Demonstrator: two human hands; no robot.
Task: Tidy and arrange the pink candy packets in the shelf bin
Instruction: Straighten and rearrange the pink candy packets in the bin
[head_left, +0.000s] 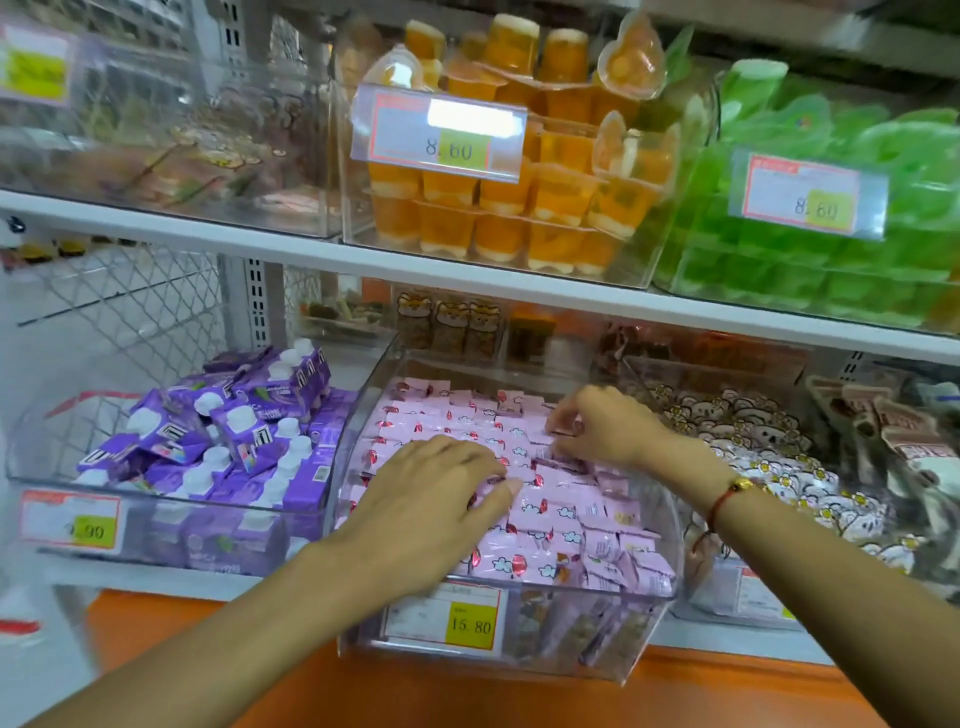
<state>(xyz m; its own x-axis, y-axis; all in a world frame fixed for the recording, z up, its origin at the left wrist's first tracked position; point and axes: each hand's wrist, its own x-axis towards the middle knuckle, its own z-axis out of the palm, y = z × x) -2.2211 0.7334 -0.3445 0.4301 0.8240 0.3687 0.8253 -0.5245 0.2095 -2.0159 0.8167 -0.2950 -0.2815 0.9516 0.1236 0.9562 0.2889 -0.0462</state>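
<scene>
Head view: I look down at a clear shelf bin (647, 525) on the lower shelf, filled with pink candy packets (550, 525) lying in rough overlapping rows. My left hand (431, 499) lies palm down on the packets near the middle of the bin, fingers extended and slightly spread, fingertips pressing on the top layer; its grip is released, grasping nothing. My right hand (597, 428) is farther back in the bin, fingers curled, pinching a single pink packet (563, 428) between thumb and fingertips just above the rows; that grip is clenched on the packet. A red cord bracelet (724, 501) sits on the right wrist. A yellow price tag (470, 623) reading 15.80 is fixed to the bin's front wall. To the left, touching the bin's side, a second clear bin holds purple pouches (228, 441) with white caps. To the right, another bin holds white bear-print packets (789, 467). On the shelf above I note orange jelly cups (524, 208) and green jelly cups (810, 208), each bin tagged 8.60. An orange ledge (467, 696) runs below the shelf front.
</scene>
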